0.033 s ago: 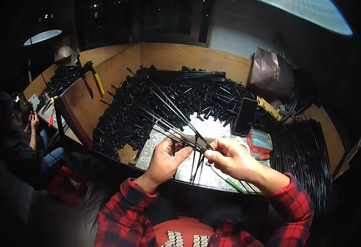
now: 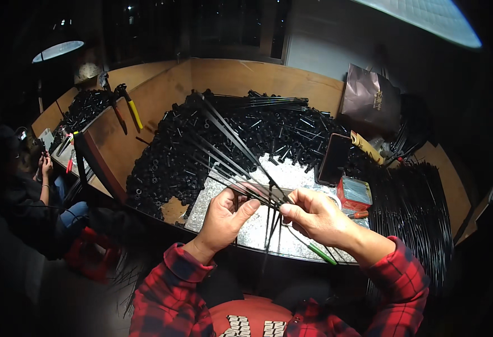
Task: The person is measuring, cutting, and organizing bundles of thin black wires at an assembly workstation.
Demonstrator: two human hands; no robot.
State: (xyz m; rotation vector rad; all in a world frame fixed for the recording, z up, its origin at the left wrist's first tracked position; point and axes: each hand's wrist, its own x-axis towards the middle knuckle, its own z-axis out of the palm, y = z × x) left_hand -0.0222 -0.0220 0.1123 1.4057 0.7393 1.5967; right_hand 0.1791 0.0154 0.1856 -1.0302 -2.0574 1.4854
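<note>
Thin black rods [image 2: 246, 153], right there at centre, held up over the brightly lit desk [image 2: 287, 171], fanned out toward the upper left and crossing one another near the two hands! From the far left, then: a co-worker [image 2: 24, 191] in dark clothing, seated in shadow, hands raised over there by a neighbouring worktop. Next along, a yellow-handled tool [image 2: 135, 114], hung on the wooden divider [image 2: 103, 160]. Then the big one, a sprawling heap [image 2: 170, 157] of small black tubular parts, right across the back of the desk! In front of it, the left hand [image 2: 224, 219], fingers curled round the rods, thumb laid along the near side. Over to the right hand [image 2: 316, 216], thumb and forefinger pinched tight on the same rods, just beside the crossing. Below the wrist, a green-handled tool [image 2: 322, 254], slanting toward the near edge; any contact with the hand, impossible to tell. On again: a dark phone [image 2: 334, 159], propped at a tilt, a red box [image 2: 354, 194] just in front, a brown paper bag [image 2: 370, 101] behind, and finally, far right, a thick spread of long black rods [image 2: 412, 213], draped over the edge!
</note>
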